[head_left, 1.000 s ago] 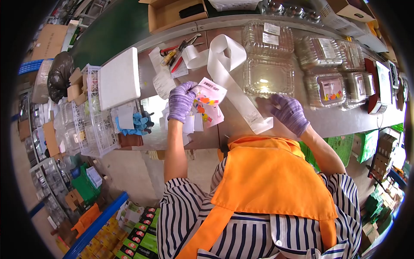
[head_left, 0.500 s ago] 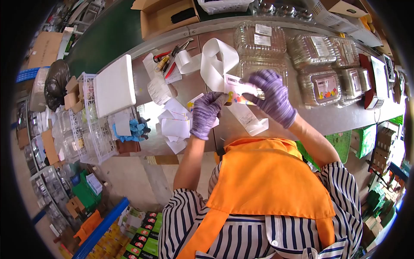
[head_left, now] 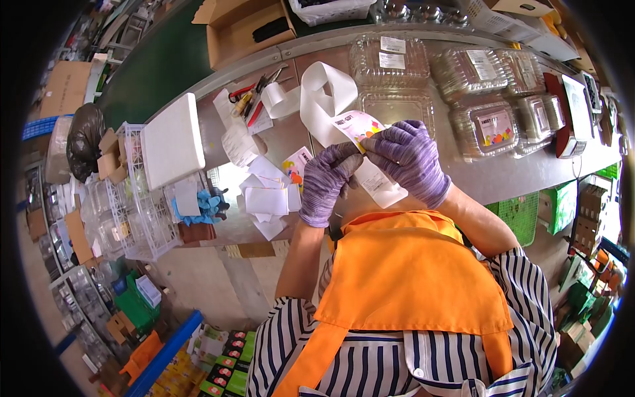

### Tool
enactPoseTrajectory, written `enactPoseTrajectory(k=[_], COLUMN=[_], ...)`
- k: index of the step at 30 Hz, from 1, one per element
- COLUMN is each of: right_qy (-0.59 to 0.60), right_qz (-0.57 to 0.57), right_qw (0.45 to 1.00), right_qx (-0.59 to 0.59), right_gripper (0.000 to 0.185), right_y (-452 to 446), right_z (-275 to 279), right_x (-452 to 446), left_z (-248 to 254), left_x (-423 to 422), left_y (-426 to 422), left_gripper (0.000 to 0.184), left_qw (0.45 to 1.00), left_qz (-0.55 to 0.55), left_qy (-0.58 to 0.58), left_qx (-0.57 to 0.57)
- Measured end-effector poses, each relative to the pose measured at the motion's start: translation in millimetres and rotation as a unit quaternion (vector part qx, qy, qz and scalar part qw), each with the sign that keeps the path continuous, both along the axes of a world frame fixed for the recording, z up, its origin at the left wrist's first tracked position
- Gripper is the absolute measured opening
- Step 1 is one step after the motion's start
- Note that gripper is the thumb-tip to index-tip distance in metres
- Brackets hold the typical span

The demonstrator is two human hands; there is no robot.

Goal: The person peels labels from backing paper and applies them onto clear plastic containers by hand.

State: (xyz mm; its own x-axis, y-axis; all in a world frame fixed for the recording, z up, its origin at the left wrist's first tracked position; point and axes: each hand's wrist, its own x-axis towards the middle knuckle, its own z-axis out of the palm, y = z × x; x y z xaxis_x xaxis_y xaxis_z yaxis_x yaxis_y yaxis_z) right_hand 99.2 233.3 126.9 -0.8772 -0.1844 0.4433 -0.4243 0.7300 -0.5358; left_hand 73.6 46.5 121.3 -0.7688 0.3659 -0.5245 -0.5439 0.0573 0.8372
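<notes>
Both my hands wear purple knitted gloves and meet over the metal bench. A printed label (head_left: 356, 126) with pink and yellow shapes shows between them, on a long white label strip (head_left: 323, 89) that loops away on the far side. My left hand (head_left: 327, 182) pinches the label strip at its lower edge. With fingers bent, my right hand (head_left: 407, 162) grips the label's right side, fingertips close to the left ones. Below the hands hangs another length of strip with a barcode label (head_left: 378, 182). Another colourful label (head_left: 296, 165) lies left of my left hand.
Clear plastic clamshell boxes (head_left: 479, 69) are stacked at the right, one bearing a colourful label (head_left: 495, 127). Pliers and scissors (head_left: 254, 99) lie near a small paper roll (head_left: 279, 100). White paper pieces (head_left: 266, 198), a white foam board (head_left: 173, 142) and a wire-sided basket (head_left: 135, 192) are at the left.
My right hand has moved down and left to meet my left hand, its fingers now closed on the label. The label has turned and tilted. The view has shifted slightly.
</notes>
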Motion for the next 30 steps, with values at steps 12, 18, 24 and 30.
enactPoseTrajectory(k=[12,18,24,30], right_qy=[-0.023,-0.125,-0.253,-0.412], right_qz=[0.008,0.003,-0.012,-0.079], right_qw=[1.000,0.989,0.949,0.753], right_qx=[0.004,-0.075,-0.188,-0.507], right_gripper=[0.021,0.019,0.020,0.028], right_y=[2,-2,2,39], right_z=[3,8,4,-42], right_x=[1,4,7,3], left_z=[-12,-15,-19,-43], left_x=[3,5,6,6], left_y=[1,5,4,-47], left_gripper=[0.016,0.006,0.007,0.026], left_qw=[0.999,0.989,0.971,0.992], left_qz=[0.006,0.018,-0.032,-0.025], left_qy=[0.041,0.146,0.235,0.115], left_qx=[-0.012,0.001,-0.021,0.039])
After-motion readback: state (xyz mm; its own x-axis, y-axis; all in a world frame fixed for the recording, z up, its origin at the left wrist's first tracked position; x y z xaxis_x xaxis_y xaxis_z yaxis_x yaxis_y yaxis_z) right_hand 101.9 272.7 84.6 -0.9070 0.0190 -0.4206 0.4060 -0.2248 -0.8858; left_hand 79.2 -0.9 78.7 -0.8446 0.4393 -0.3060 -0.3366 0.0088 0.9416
